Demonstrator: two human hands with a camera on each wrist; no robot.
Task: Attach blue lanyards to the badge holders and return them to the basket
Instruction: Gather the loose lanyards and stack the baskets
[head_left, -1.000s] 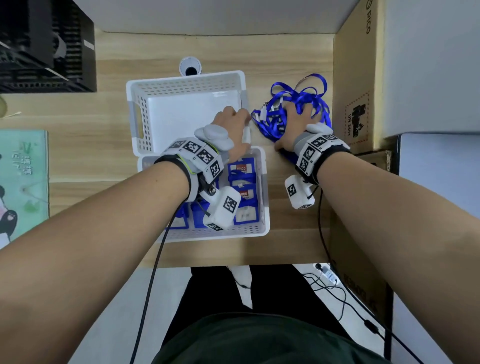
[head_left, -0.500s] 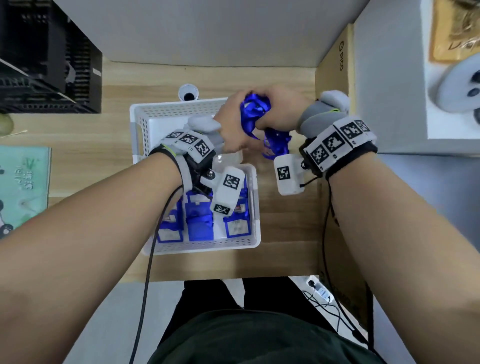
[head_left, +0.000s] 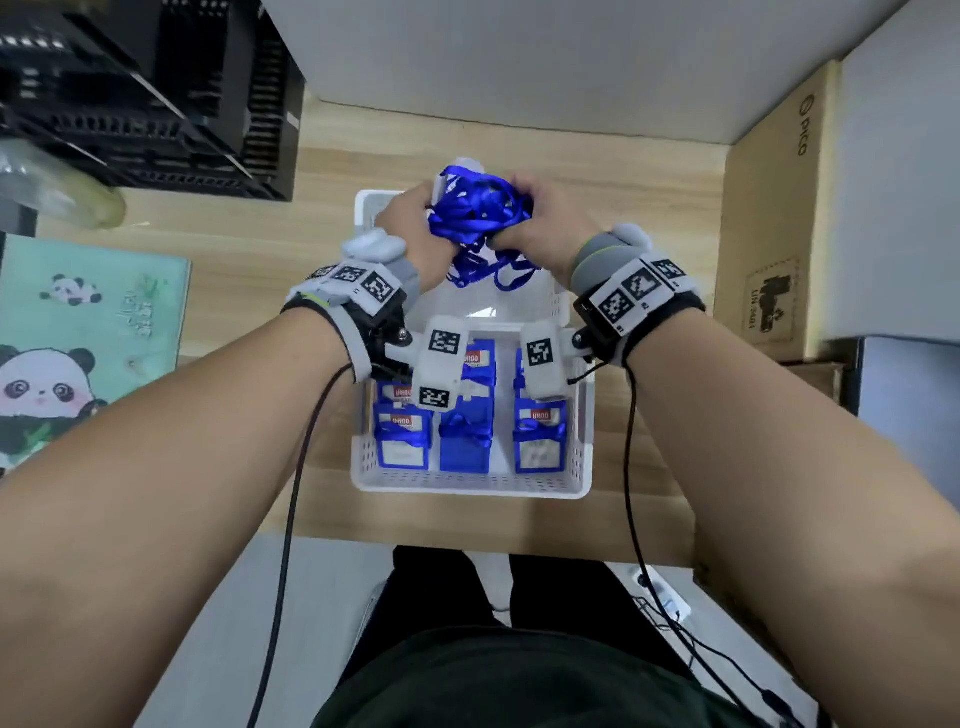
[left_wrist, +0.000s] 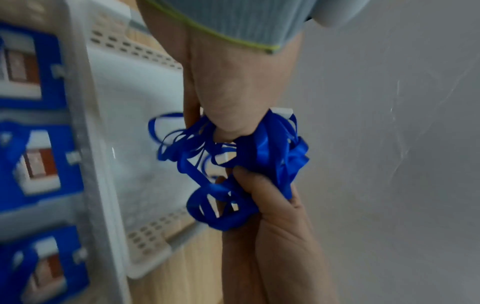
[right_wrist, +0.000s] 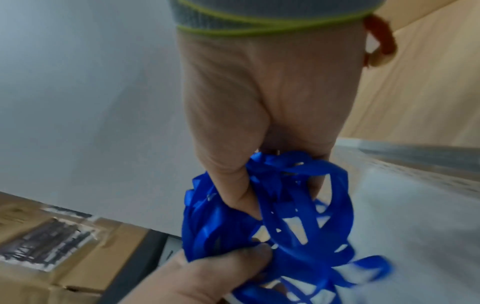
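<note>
A tangled bundle of blue lanyards (head_left: 478, 213) hangs in the air over the far white basket (head_left: 553, 306). My left hand (head_left: 410, 223) grips its left side and my right hand (head_left: 540, 228) grips its right side, with loops dangling below. In the left wrist view my left hand (left_wrist: 233, 92) and right hand (left_wrist: 272, 205) curl round the lanyards (left_wrist: 272, 156). The right wrist view shows my right hand (right_wrist: 259, 123) clutching the same lanyards (right_wrist: 285, 205). Several blue badge holders (head_left: 402, 441) stand in the near white basket (head_left: 467, 486).
A black crate (head_left: 156, 104) sits at the back left of the wooden desk. A panda notebook (head_left: 78, 338) lies at the left. A cardboard box (head_left: 769, 234) stands against the right edge. Cables hang from both wrists.
The lanyard bundle has left the desk beside the basket and risen. My left hand has joined my right on it, and both have moved left over the far basket.
</note>
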